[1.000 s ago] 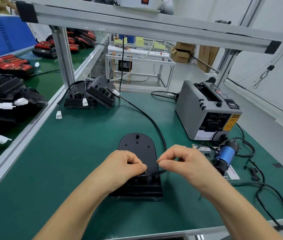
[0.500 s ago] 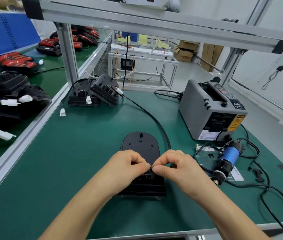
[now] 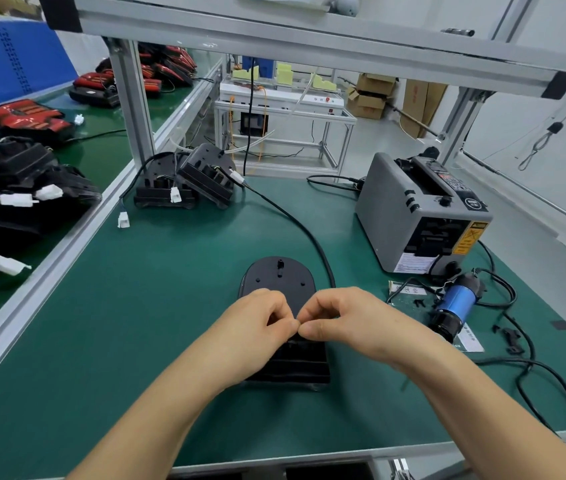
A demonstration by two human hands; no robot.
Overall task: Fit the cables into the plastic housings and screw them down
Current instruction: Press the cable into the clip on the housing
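Whereas a second earlier they had worked apart, the left hand (image 3: 257,327) and right hand (image 3: 347,320) had drawn together, curled fingertips touching. The right hand pinched the end of the black cable (image 3: 295,226), which ran off beyond the grip. What the left thumb and forefinger held was hidden. Directly beneath the grip lay the black plastic housing (image 3: 278,278), resting on a green bench mat (image 3: 136,306). Right of the grip stood a grey tape dispenser (image 3: 413,216) with a yellow warning label (image 3: 468,237), its print too small to read. Nearer lay a blue cylindrical tool (image 3: 454,306).
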